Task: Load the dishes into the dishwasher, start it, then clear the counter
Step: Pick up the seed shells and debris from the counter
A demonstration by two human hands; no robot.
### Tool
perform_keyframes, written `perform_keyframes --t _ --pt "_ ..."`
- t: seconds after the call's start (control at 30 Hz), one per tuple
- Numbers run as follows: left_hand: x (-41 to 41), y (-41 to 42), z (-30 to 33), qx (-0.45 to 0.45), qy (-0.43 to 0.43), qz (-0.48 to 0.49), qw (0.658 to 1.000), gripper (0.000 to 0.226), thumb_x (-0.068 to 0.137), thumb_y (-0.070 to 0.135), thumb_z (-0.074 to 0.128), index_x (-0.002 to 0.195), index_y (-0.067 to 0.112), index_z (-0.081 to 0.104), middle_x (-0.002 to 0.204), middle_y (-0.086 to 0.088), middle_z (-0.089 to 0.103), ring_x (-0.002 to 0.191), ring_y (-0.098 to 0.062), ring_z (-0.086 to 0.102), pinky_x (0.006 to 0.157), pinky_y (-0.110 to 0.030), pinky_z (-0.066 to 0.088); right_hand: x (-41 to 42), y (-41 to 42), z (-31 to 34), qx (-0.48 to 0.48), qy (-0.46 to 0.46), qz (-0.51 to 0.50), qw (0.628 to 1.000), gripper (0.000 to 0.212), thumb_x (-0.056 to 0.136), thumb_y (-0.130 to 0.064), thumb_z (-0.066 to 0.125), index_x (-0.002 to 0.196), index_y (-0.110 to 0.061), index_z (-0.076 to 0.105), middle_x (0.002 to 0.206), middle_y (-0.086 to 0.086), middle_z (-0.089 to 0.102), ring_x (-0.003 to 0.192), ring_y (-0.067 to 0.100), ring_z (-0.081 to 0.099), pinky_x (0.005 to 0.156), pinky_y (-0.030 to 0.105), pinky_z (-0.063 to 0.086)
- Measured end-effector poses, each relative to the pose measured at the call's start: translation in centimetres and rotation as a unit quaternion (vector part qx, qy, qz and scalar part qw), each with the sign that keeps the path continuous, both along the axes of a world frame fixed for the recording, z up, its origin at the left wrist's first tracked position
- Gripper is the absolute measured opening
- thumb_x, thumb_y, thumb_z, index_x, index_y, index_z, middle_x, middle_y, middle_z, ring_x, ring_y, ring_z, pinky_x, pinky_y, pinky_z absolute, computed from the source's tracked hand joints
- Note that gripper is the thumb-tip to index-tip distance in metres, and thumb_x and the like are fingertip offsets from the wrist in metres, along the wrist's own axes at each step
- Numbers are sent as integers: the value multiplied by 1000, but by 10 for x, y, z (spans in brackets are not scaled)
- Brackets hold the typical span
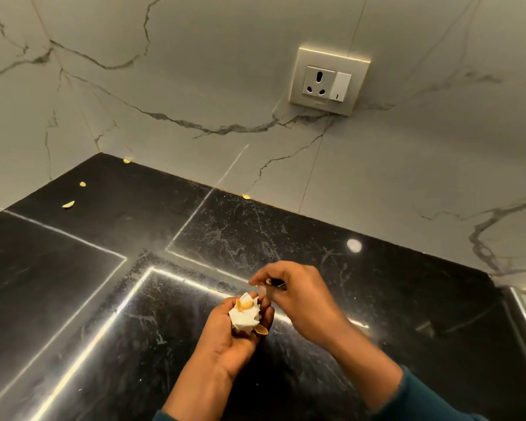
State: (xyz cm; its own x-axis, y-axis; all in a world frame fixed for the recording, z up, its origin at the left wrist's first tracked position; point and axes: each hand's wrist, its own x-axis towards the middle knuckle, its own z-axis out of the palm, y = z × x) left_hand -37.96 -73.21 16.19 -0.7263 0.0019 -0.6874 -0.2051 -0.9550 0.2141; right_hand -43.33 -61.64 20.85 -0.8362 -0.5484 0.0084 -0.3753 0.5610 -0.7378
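Note:
My left hand (234, 338) is cupped palm-up over the black counter (73, 284) and grips a crumpled white tissue (245, 316) with a few yellowish shell scraps (246, 305) on it; another scrap (261, 329) sits by my fingers. My right hand (298, 294) hovers just above and right of the tissue, its fingertips pinched together around something small that I cannot make out. More yellowish scraps lie loose on the counter: one at the far left (68, 204), one (82, 184) behind it, one in the corner (127, 161), one at the wall's foot (246, 196).
A marble-patterned wall (195, 71) rises behind the counter and along its left side. A wall socket with a switch (328, 82) sits above the counter's back edge. The counter steps down at the right edge (516, 314).

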Motion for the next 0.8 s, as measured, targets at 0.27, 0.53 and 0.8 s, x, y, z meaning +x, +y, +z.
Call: perform_keyframes --t 0.27,0.53,0.8 --pt "3 10 9 -27 4 -24 999 20 91 11 44 78 5 57 55 -11 63 43 -19 61 37 -27 48 12 0 4 75 95 49 991 29 90 -7 58 112 -19 71 110 -4 68 101 10 62 87 26 49" --pt "6 5 9 6 18 -20 1000 12 84 9 52 82 2 61 68 -15 66 61 -24 64 48 -35 56 13 3 9 64 109 50 991 29 96 -7 54 116 -22 69 111 -6 68 102 6 62 86 23 51" --pt "12 -10 7 21 64 18 998 23 85 9 48 93 -5 63 93 -21 68 84 -30 65 75 -42 54 -16 13 -18 -1 149 -59 987 25 92 -5 61 110 -19 71 105 -8 68 95 3 62 85 16 51"
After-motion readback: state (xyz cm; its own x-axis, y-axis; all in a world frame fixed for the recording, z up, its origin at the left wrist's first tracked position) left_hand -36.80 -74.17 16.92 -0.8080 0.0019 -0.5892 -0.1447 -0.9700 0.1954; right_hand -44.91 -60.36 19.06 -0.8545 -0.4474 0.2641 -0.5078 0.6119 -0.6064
